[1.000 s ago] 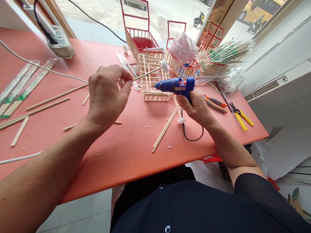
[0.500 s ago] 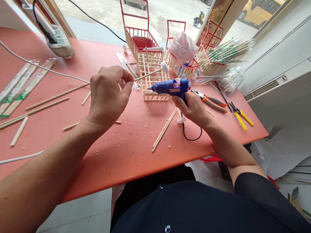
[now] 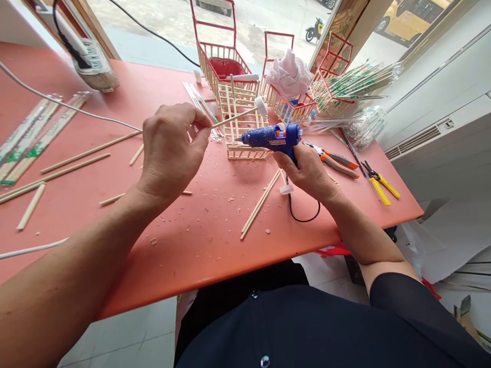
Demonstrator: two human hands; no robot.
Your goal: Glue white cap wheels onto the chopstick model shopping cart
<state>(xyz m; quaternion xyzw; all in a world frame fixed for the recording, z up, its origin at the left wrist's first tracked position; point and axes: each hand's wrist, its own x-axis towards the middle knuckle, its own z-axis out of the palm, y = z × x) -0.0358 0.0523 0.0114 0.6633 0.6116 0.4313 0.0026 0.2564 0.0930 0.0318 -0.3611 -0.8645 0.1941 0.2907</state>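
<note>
Holding a stick point(image 3: 233, 118) and a glue gun point(image 3: 270, 137) above the table point(image 3: 207, 240).
The left hand point(image 3: 172, 145) pinches the stick's left end; a white cap point(image 3: 261, 106) sits at its right end, before a slatted frame point(image 3: 245, 148). The glue gun, pointing left, is gripped in the right hand point(image 3: 310, 171), just below the stick. Pliers point(image 3: 337, 157), then cutters point(image 3: 379, 191), lie farther right.

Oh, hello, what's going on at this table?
Somebody's left hand pinches a thin wooden stick with a round white cap at its far end. The right hand grips a blue hot glue gun, aimed leftward, apart from the stick. Beyond the glue gun, on the pink table, is an unpainted lattice of sticks. Whether glue is coming out can't be seen.
</note>
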